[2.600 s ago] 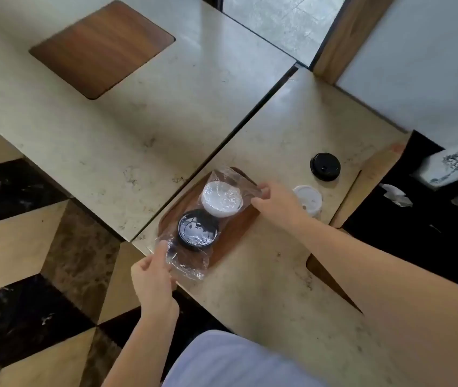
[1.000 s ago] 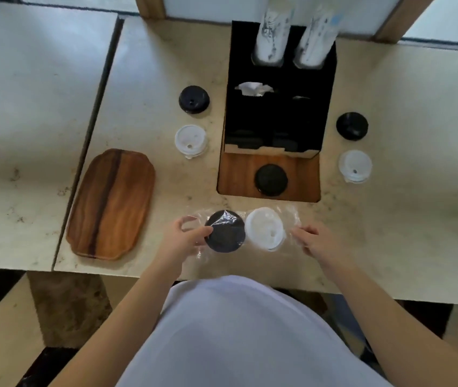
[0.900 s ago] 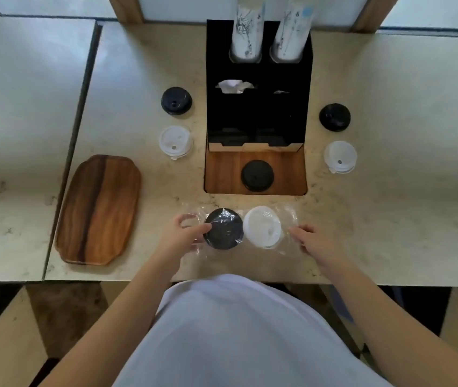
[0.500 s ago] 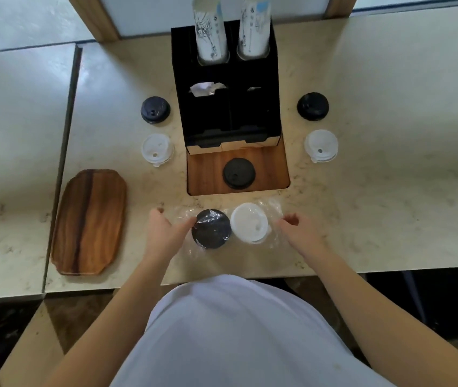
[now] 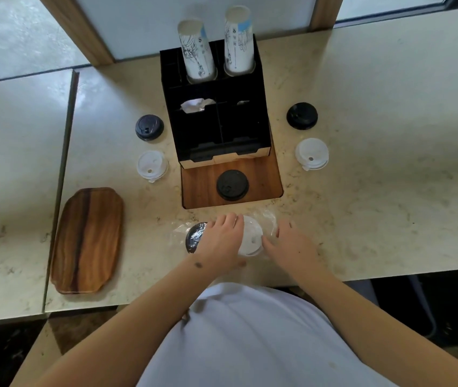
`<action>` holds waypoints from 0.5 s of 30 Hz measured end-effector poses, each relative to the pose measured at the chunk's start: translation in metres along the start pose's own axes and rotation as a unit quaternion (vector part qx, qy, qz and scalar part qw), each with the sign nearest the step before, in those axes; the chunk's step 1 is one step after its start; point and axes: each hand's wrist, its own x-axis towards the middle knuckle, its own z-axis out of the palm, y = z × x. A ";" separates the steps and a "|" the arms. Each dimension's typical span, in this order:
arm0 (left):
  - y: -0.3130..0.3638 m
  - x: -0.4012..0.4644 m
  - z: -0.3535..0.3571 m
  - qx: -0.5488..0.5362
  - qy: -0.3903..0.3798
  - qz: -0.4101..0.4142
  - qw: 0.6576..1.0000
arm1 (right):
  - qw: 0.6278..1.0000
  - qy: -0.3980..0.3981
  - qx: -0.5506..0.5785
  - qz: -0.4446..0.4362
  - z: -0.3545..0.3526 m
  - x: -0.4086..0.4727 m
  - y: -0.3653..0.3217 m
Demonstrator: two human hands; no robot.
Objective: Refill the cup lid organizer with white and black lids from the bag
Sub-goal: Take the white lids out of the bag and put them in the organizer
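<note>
Near the tabletop's front edge, the left hand (image 5: 220, 241) lies flat, fingers straight, over the bag (image 5: 268, 219), between its black lid (image 5: 194, 237) and white lid (image 5: 251, 238). The right hand (image 5: 292, 244) rests beside the white lid, fingers loosely spread on the plastic.

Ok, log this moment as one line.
bag on counter, both lids inside | left hand over bag, grip unclear | right hand open at bag's right end | organizer not refilled
</note>
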 end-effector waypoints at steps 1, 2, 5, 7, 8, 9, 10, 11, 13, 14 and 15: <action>0.000 0.002 0.002 0.008 -0.001 -0.004 1.000 | 1.000 -0.004 -0.004 0.002 0.001 0.003 0.000; -0.001 0.004 0.005 0.011 0.001 -0.010 1.000 | 1.000 -0.009 -0.006 0.001 0.002 0.006 0.000; -0.002 0.008 0.011 -0.015 0.005 -0.024 1.000 | 1.000 -0.014 -0.007 -0.004 0.003 0.013 -0.001; -0.003 0.010 0.015 -0.034 0.009 -0.035 0.999 | 1.000 -0.014 0.004 -0.004 0.004 0.018 -0.001; -0.003 0.010 0.017 -0.040 0.013 -0.044 0.998 | 1.000 -0.017 0.009 -0.002 0.005 0.020 0.000; -0.002 0.011 0.018 -0.046 0.016 -0.055 0.997 | 1.000 -0.021 0.013 0.002 0.006 0.023 -0.001; -0.002 0.011 0.020 -0.053 0.019 -0.067 0.996 | 0.999 -0.026 0.020 0.003 0.007 0.025 0.000; -0.002 0.012 0.021 -0.060 0.018 -0.078 0.995 | 0.999 -0.032 0.029 0.003 0.009 0.027 0.000; -0.003 0.012 0.023 -0.069 0.014 -0.088 0.994 | 0.996 -0.052 0.067 0.007 0.015 0.031 0.000; -0.005 0.013 0.023 -0.073 0.012 -0.089 0.993 | 0.993 -0.062 0.102 0.012 0.018 0.032 0.000; -0.007 0.013 0.023 -0.078 0.011 -0.089 0.993 | 0.987 -0.068 0.141 0.019 0.021 0.033 0.000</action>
